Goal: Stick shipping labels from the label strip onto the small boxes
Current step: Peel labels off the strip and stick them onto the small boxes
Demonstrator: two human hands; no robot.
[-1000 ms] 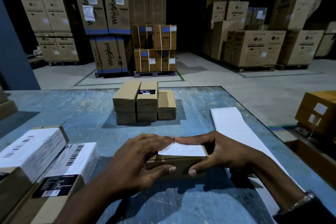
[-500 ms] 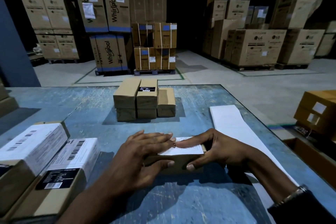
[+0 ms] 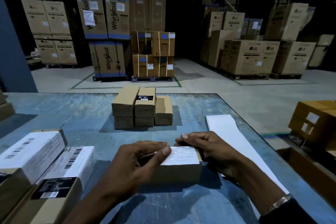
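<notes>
Label [image 3: 182, 155] print unreadable — left hand [image 3: 134, 165] pinches its edge; right hand [image 3: 209, 148] grips box [image 3: 179, 172] behind.

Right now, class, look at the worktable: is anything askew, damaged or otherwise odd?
Nothing stands out. The shipping label lies flat and square on the small box between the left hand and right hand. The label strip lies flat, and the stacked small boxes look tidy.
</notes>
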